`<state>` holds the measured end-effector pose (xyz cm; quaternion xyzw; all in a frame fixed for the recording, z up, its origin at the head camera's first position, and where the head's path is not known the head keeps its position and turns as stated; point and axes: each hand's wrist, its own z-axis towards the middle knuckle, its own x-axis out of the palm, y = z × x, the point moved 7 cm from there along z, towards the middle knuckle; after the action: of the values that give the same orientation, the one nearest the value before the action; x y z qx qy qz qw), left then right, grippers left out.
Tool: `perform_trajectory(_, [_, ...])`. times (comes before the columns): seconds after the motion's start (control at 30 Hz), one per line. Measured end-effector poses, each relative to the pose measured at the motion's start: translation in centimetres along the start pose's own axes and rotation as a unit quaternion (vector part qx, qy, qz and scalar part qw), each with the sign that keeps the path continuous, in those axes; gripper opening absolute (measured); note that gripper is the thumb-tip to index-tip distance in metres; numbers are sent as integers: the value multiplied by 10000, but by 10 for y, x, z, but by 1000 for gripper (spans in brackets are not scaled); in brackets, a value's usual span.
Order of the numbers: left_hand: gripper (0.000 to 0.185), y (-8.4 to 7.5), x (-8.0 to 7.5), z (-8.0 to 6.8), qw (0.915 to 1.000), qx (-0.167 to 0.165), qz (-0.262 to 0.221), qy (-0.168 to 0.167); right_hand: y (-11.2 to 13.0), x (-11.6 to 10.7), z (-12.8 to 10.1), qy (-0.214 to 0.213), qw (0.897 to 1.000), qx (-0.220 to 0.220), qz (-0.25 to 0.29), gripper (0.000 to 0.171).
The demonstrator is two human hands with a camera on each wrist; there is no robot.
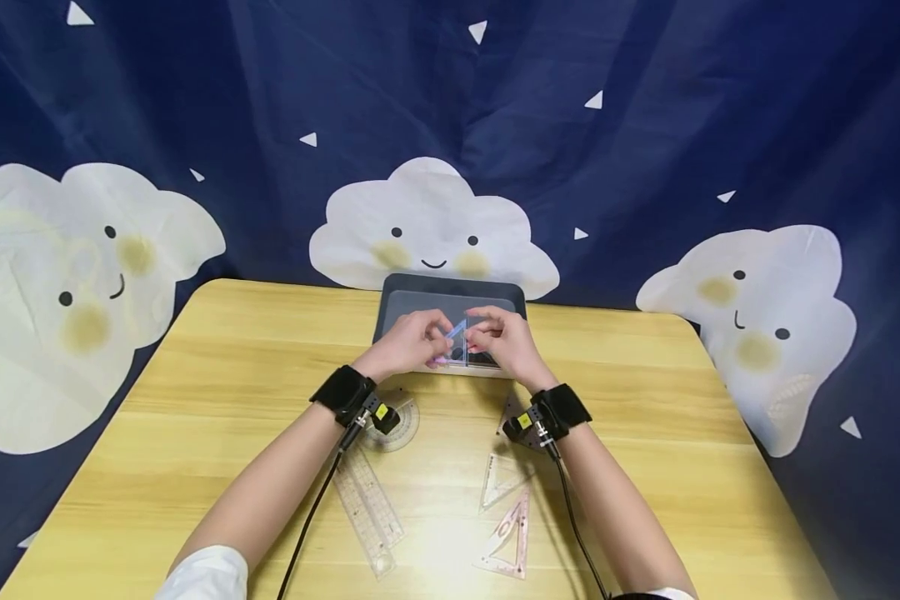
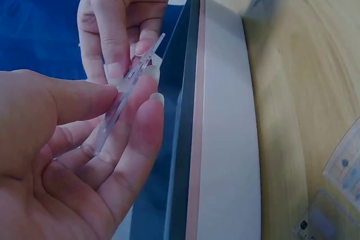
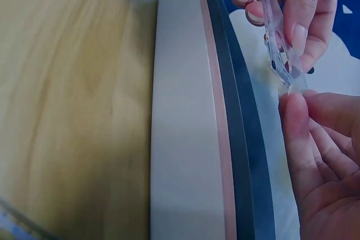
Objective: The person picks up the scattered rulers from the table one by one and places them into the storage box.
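A clear set square is pinched between both hands, above a shallow box with a dark rim and pale outer side. The left hand grips one side of it between thumb and fingers, as the left wrist view shows close up. At another end, thumb and forefinger of the right hand pinch its corner. Seen from the left wrist, the set square is tilted and nearly edge-on. The hands partly cover the inside of the box.
On the wooden table, a clear protractor and clear rulers lie by the left forearm. Toward the right forearm lie a clear set square, a pinkish one and a dark triangular piece. A blue curtain hangs behind.
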<state>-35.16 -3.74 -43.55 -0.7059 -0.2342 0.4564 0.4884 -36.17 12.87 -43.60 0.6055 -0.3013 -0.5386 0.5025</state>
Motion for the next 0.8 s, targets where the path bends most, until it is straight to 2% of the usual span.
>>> perform_trajectory(0.23, [22, 15, -7, 15, 9998, -91, 160, -74, -6, 1, 13, 82, 9994, -30, -333, 40])
perform_trajectory(0.43, [21, 17, -11, 24, 9995, -33, 236, -217, -11, 2, 22, 265, 9988, 45, -416, 41])
perform_trajectory(0.63, [18, 23, -7, 28, 9987, -130, 460, -150, -22, 5, 23, 429, 9975, 245, -508, 40])
perform_trajectory(0.8, [13, 32, -3, 33, 9978, -193, 601, -201, -25, 8, 23, 568, 9957, 228, -700, 39])
